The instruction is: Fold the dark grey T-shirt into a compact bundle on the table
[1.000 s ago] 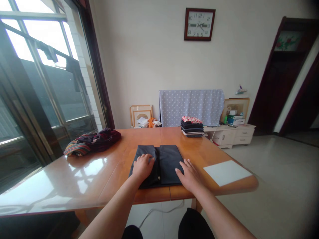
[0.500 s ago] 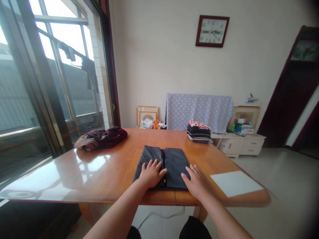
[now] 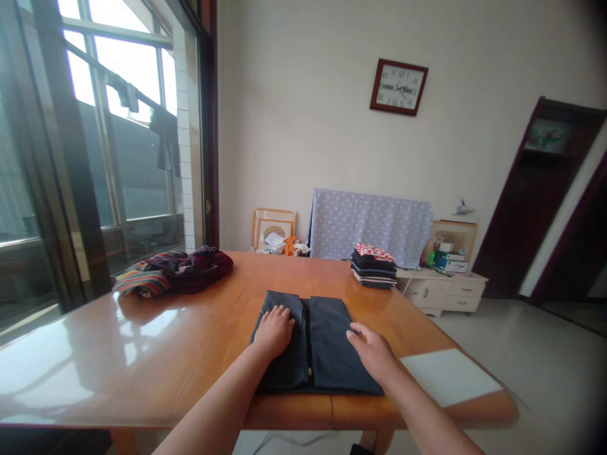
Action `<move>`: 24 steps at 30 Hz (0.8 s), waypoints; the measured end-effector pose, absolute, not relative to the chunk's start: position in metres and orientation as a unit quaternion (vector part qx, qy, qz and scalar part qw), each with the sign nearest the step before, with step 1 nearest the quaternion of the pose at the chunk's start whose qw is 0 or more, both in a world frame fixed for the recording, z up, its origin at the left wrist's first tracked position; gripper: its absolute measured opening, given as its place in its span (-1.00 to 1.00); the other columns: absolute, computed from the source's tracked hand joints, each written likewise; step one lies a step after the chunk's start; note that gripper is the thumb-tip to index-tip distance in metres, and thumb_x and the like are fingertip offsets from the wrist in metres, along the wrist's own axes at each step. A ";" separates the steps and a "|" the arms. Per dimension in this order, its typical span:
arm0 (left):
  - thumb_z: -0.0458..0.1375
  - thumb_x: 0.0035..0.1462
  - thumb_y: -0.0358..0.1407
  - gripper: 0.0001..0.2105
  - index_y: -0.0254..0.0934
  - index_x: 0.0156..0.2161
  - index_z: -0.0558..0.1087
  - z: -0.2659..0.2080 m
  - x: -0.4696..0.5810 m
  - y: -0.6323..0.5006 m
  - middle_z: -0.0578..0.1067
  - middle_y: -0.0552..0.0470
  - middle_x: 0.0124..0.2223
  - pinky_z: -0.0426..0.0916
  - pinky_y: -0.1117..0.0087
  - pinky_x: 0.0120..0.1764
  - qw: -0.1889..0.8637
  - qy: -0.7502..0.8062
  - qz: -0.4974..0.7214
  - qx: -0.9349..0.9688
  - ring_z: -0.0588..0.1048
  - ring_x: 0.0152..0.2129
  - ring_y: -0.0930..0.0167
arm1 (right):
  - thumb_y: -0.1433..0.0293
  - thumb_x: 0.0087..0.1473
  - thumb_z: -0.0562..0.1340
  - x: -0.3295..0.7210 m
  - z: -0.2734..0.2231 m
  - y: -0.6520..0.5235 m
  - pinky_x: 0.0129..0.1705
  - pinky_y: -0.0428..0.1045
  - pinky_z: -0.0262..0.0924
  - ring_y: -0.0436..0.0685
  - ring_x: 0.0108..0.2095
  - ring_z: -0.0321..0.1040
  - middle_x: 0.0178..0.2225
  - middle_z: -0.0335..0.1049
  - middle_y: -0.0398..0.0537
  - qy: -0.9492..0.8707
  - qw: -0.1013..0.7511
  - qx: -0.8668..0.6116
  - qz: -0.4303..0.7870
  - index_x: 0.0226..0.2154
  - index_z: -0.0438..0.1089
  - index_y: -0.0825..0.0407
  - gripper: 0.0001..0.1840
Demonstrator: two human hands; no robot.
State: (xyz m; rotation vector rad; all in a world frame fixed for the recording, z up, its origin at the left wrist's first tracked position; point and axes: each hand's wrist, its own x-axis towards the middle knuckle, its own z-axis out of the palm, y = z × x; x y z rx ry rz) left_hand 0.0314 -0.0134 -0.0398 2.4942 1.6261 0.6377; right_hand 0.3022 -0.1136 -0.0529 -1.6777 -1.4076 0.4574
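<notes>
A dark garment [image 3: 334, 344] lies on the table, its two sides folded in so they almost meet along a narrow middle gap. Something small and pale shows low in that gap. My left hand [image 3: 275, 332] rests palm down on the left panel, fingers stretched out and close together. At the right edge of the cloth is my right hand [image 3: 372, 351], turned partly on its side. Its thumb and forefinger are slightly apart near the edge; the other fingers are mostly hidden.
The wooden table [image 3: 227, 341] carries a crumpled heap of dark and striped clothes [image 3: 180, 270] at back left. A neat stack of folded clothes [image 3: 374, 266] stands at back right. A white sheet [image 3: 450, 376] lies near the right corner. Beyond is a white cabinet [image 3: 441, 291].
My left hand has slid left, away from the middle gap, and its fingers have drawn together. My right hand has turned from flat onto its side at the garment's edge. The view has tilted up.
</notes>
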 end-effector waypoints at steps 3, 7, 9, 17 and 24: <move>-0.10 0.34 -0.07 -0.50 -0.31 0.21 0.37 -0.058 0.033 -0.010 0.28 -0.23 0.34 -0.02 0.00 0.32 0.024 0.531 0.182 0.828 0.15 0.33 0.11 | 0.10 0.10 0.22 0.289 -0.034 -0.098 0.16 0.08 0.24 0.28 0.15 0.36 0.09 0.47 0.10 -0.545 0.484 -0.639 0.246 0.03 0.48 0.05 -0.47; -0.15 0.34 -0.01 -0.43 -0.32 0.26 0.34 -0.067 0.032 -0.006 0.25 -0.22 0.36 -0.02 0.00 0.32 0.004 0.533 0.175 0.828 0.13 0.34 0.12 | 0.16 0.12 0.24 0.264 -0.017 -0.071 -0.06 0.04 0.37 0.23 -0.02 0.47 -0.02 0.52 0.12 -0.491 0.486 -0.621 0.371 -0.04 0.48 0.06 -0.57; -0.16 0.34 0.01 -0.41 -0.34 0.27 0.32 -0.066 0.031 -0.006 0.25 -0.22 0.36 -0.02 0.01 0.33 0.001 0.535 0.182 0.825 0.12 0.34 0.13 | 0.21 0.13 0.25 0.253 -0.012 -0.054 -0.14 0.02 0.39 0.19 -0.12 0.51 -0.10 0.53 0.13 -0.460 0.475 -0.627 0.413 -0.08 0.47 0.08 -0.63; -0.12 0.32 0.01 -0.37 -0.40 0.30 0.28 -0.062 0.032 -0.013 0.21 -0.26 0.38 -0.01 0.02 0.33 0.013 0.547 0.194 0.814 0.11 0.35 0.12 | 0.33 0.15 0.23 0.218 -0.010 0.021 -0.28 -0.04 0.39 0.09 -0.32 0.49 -0.26 0.48 0.12 -0.415 0.445 -0.641 0.467 -0.22 0.41 0.11 -0.82; -0.11 0.32 0.00 -0.35 -0.42 0.33 0.24 -0.062 0.032 -0.014 0.17 -0.26 0.40 -0.02 0.03 0.34 0.021 0.552 0.206 0.808 0.08 0.36 0.11 | 0.42 0.13 0.19 0.190 -0.018 0.056 -0.54 -0.15 0.24 -0.02 -0.59 0.31 -0.53 0.34 -0.11 -0.364 0.410 -0.633 0.546 -0.35 0.35 0.08 -0.94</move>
